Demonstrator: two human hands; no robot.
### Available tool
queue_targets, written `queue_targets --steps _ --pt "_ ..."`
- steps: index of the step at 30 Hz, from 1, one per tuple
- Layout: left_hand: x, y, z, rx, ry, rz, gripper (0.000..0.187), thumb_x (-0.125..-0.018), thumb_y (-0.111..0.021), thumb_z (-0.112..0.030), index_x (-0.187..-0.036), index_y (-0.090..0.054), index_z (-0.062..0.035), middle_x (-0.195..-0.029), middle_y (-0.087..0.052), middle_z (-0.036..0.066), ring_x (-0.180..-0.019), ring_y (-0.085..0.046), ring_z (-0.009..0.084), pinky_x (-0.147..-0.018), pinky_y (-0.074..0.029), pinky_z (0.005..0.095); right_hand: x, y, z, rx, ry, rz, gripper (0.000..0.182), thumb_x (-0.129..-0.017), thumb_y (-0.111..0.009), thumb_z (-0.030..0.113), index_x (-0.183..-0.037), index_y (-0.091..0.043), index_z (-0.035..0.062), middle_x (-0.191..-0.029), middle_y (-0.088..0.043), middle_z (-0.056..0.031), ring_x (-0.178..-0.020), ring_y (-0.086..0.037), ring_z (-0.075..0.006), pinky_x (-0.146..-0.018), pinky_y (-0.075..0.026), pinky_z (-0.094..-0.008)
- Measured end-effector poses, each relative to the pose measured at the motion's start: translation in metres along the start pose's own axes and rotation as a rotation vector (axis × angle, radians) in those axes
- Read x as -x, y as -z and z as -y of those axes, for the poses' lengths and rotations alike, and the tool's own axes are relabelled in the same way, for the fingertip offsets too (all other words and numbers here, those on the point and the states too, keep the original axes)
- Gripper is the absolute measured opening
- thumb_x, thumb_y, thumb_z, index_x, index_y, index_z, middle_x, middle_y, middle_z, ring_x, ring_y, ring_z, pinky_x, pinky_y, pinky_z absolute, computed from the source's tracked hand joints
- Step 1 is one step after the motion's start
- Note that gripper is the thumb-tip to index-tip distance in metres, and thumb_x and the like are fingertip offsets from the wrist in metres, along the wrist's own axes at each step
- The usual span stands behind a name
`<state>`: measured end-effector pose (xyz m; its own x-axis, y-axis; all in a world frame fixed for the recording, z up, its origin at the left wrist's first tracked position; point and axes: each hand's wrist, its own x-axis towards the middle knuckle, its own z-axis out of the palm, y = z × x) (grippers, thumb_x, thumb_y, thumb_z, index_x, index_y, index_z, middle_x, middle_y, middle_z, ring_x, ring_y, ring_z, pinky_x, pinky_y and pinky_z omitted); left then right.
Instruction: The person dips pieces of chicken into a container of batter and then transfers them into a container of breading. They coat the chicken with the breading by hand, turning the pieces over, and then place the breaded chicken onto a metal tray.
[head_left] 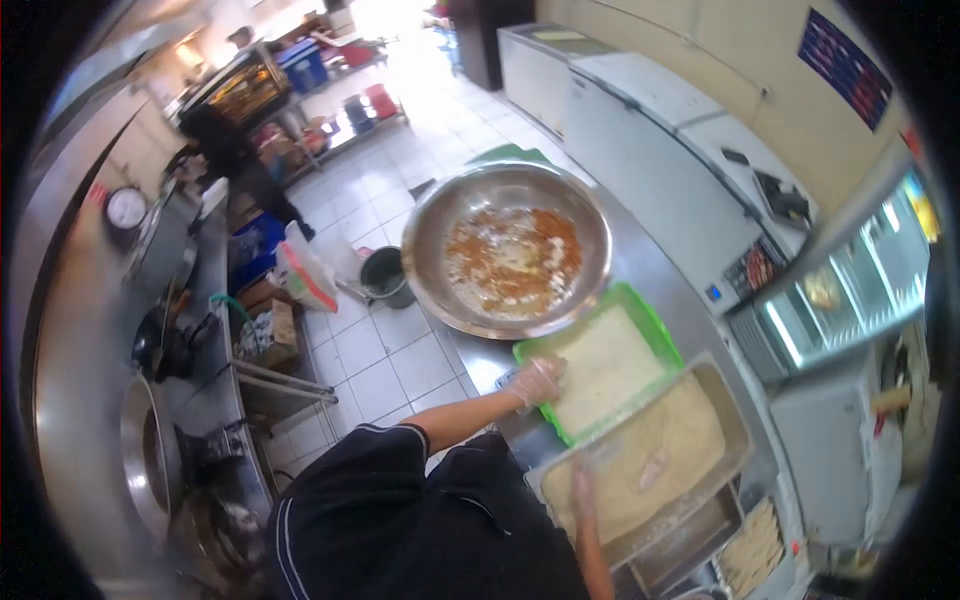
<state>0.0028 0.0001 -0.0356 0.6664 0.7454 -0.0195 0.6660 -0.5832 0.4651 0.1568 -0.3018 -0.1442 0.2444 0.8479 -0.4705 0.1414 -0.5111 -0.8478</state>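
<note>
My left hand point(538, 382), in a clear plastic glove, is at the left rim of a green tray point(671, 350) of pale powder; its fingers are too blurred to read. My right hand point(584, 490), also gloved, hangs over the left part of a metal tray point(738, 420) of beige crumbs, its fingers smeared by motion. A coated piece point(652, 470) lies in the crumbs, to the right of my right hand. Beyond the green tray stands a large steel bowl point(425, 235) with orange-brown and white seasoning point(515, 262) in its bottom.
An empty-looking metal pan point(690, 545) and a tray of pale pieces point(752, 552) stand near the table's lower end. White freezers point(650, 150) line the right. A stove counter point(205, 350) runs along the left. A dark bucket point(385, 275) is on the floor; a person point(235, 160) stands beyond.
</note>
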Motion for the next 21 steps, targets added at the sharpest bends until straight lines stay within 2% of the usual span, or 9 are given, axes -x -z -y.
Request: queue_targets --steps 2,6,12,13,17,18,19,20,21 --pt "0.006 0.006 -0.005 0.025 0.017 -0.041 0.027 -0.082 -0.063 -0.026 -0.100 -0.066 -0.0069 -0.092 -0.068 0.019 -0.085 -0.069 0.0383 -0.075 -0.056 0.0495 -0.001 0.005 0.012 -0.173 -0.236 0.041 0.067 -0.104 -0.047 0.048 -0.154 -0.042 0.0037 -0.158 -0.041 -0.0189 -0.147 -0.036 -0.0318 -0.122 -0.024 -0.0450" --pt "0.005 0.018 -0.011 0.106 0.037 -0.038 0.024 -0.083 -0.061 -0.022 -0.101 -0.067 -0.0069 -0.095 -0.069 0.019 -0.091 -0.069 0.0389 -0.080 -0.056 0.0493 -0.005 0.019 0.022 -0.344 -0.458 0.131 0.072 -0.100 -0.052 0.053 -0.154 -0.043 0.0068 -0.157 -0.043 -0.0159 -0.145 -0.038 -0.0326 -0.121 -0.026 -0.0441" --pt "0.004 0.009 -0.009 0.055 0.015 -0.094 0.027 -0.073 -0.063 -0.018 -0.097 -0.067 -0.0058 -0.093 -0.069 0.020 -0.089 -0.069 0.0388 -0.079 -0.056 0.0484 0.002 0.017 0.036 -0.459 -0.627 -0.189 0.071 -0.099 -0.054 0.052 -0.153 -0.044 0.0075 -0.152 -0.049 -0.0114 -0.141 -0.043 -0.0301 -0.117 -0.033 -0.0458" --pt "0.002 0.005 -0.005 0.036 0.006 -0.104 0.029 -0.067 -0.065 -0.017 -0.095 -0.067 -0.0068 -0.091 -0.068 0.019 -0.088 -0.069 0.0384 -0.077 -0.056 0.0476 0.006 0.022 0.025 -0.505 -0.592 -0.185 0.070 -0.099 -0.054 0.051 -0.153 -0.044 0.0074 -0.152 -0.049 -0.0115 -0.141 -0.043 -0.0299 -0.117 -0.034 -0.0456" --pt "0.003 0.001 0.008 0.075 -0.063 -0.093 0.027 -0.065 -0.071 -0.025 -0.086 -0.066 -0.0088 -0.078 -0.067 0.017 -0.073 -0.067 0.0356 -0.069 -0.055 0.0465 0.020 0.042 0.005 -0.759 -0.350 -0.123 0.069 -0.100 -0.054 0.050 -0.152 -0.045 0.0070 -0.152 -0.050 -0.0119 -0.140 -0.044 -0.0293 -0.116 -0.035 -0.0449" --pt "0.000 0.000 0.010 0.004 0.029 0.044 0.027 -0.064 -0.072 -0.027 -0.082 -0.066 -0.0083 -0.075 -0.067 0.017 -0.070 -0.066 0.0364 -0.066 -0.054 0.0477 0.024 0.044 0.008 -0.802 -0.305 -0.141 0.068 -0.100 -0.054 0.050 -0.152 -0.045 0.0069 -0.152 -0.050 -0.0120 -0.140 -0.044 -0.0291 -0.116 -0.036 -0.0447" --pt "0.000 -0.003 0.008 0.020 0.047 -0.057 0.027 -0.066 -0.074 -0.031 -0.078 -0.066 -0.0081 -0.073 -0.067 0.017 -0.068 -0.065 0.0364 -0.064 -0.053 0.0479 0.025 0.048 0.009 -0.832 -0.259 -0.171 0.068 -0.100 -0.054 0.049 -0.152 -0.045 0.0068 -0.152 -0.050 -0.0121 -0.140 -0.045 -0.0289 -0.116 -0.036 -0.0445" --pt "0.003 -0.005 0.008 0.027 -0.164 -0.253 0.032 -0.070 -0.076 -0.037 -0.079 -0.067 -0.0080 -0.073 -0.067 0.017 -0.066 -0.065 0.0366 -0.061 -0.053 0.0482 0.032 0.053 0.004 -0.856 -0.242 -0.219 0.067 -0.100 -0.054 0.049 -0.152 -0.045 0.0067 -0.152 -0.050 -0.0122 -0.139 -0.045 -0.0287 -0.116 -0.036 -0.0443" --pt "-0.002 -0.013 0.015 0.100 -0.056 -0.100 0.035 -0.073 -0.077 -0.039 -0.081 -0.068 -0.0070 -0.073 -0.067 0.018 -0.065 -0.065 0.0368 -0.062 -0.053 0.0488 0.039 0.058 0.004 -0.893 -0.238 -0.269 0.067 -0.100 -0.055 0.048 -0.152 -0.045 0.0066 -0.152 -0.050 -0.0123 -0.139 -0.045 -0.0286 -0.116 -0.037 -0.0441"
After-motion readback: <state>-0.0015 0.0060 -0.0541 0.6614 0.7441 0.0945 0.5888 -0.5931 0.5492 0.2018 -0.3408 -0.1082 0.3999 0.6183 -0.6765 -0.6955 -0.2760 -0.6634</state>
